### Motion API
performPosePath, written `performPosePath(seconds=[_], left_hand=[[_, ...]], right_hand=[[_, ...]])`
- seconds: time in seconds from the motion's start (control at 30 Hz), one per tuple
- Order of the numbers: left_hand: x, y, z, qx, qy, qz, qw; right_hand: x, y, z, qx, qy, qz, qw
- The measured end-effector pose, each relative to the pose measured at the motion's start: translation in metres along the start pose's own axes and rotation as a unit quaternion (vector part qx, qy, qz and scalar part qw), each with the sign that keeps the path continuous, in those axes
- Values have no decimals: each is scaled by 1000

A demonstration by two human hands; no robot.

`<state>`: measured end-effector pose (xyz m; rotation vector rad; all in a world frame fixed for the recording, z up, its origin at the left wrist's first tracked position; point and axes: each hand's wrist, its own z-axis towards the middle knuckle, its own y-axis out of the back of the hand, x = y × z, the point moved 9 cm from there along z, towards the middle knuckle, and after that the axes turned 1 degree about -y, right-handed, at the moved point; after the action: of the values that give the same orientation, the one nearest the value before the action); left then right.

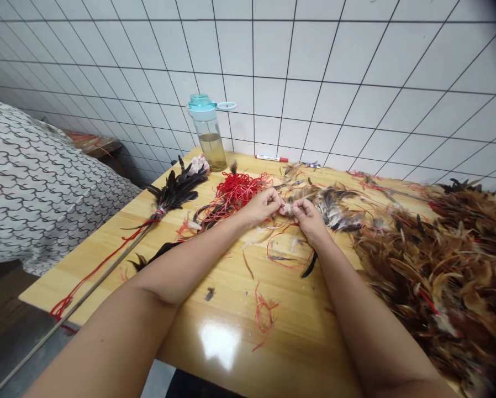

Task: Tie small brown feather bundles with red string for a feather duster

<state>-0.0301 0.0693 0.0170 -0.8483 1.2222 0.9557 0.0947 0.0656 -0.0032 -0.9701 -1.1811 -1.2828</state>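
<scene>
Over the middle of the table my left hand (264,207) is closed in a pinch, with a bit of red string (281,204) showing at its fingertips. Just right of it, my right hand (309,221) is closed on the pale quill ends of a feather bundle (288,209). The two hands almost touch. Grey and brown feathers (337,207) spread out behind the right hand; whether all belong to the held bundle I cannot tell. Behind my left hand lies a heap of red strings (237,190).
A large pile of brown feathers (450,265) covers the table's right side. On the left lies a stick (107,271) with black feathers (177,188) tied on. A water bottle (210,138) and a marker (272,158) are near the tiled wall. Patterned cloth (45,193) bulges at left.
</scene>
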Motion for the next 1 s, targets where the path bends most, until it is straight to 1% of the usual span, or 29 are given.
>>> performPosePath(seconds=[0.13, 0.23, 0.3, 0.4, 0.5, 0.6, 0.8, 1.0], left_hand=[[0, 2, 2, -2, -8, -64, 998], [0, 0, 1, 1, 0, -124, 992], [0, -3, 0, 9, 14, -152, 988], [1, -9, -1, 33, 29, -172, 984], [1, -11, -1, 51, 22, -159, 986], [0, -8, 0, 55, 7, -134, 989], [-3, -9, 0, 76, -12, -102, 992], [-8, -7, 0, 87, -44, -78, 992]], right_hand=[[0, 1, -1, 3, -9, 13, 1000], [-2, -3, -1, 21, -12, 2, 1000], [-5, -6, -1, 33, -5, -15, 999], [-6, -8, 0, 49, 22, -70, 996], [-1, -11, 0, 66, 53, -120, 989], [6, -11, -1, 64, 73, -143, 985], [14, -11, -4, 41, 67, -193, 978], [14, -13, -3, 56, 70, -222, 971]])
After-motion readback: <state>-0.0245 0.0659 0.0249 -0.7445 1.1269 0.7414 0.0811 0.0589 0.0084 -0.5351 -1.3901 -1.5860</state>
